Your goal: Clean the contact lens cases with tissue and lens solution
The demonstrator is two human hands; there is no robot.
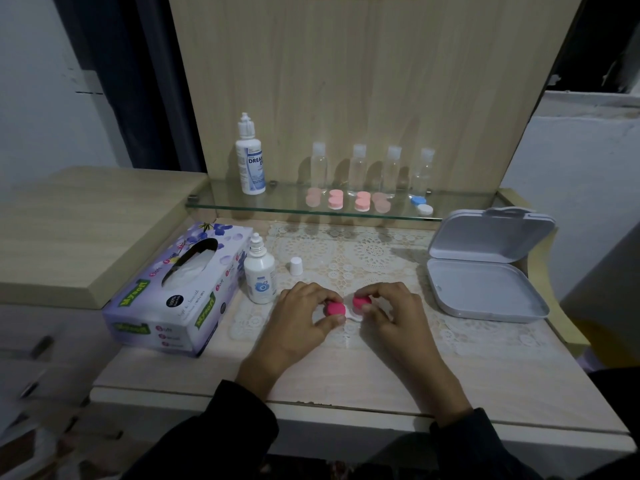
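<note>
Head view: lens case (pixel 354 317) at lower centre, over the lace mat (pixel 374 258).
Axis: left-right across frame, one pink cap at each end.
Left hand (pixel 304 315): pinches left cap (pixel 335 308).
Right hand (pixel 393 315): pinches right cap (pixel 362 301) (equally near).

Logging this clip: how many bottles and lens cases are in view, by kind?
Solution bottles: 2
Clear bottles: 4
Lens cases on the glass shelf: 5
Magenta-capped lens case, gripped by left hand and right hand: 1
Total: 12
</note>
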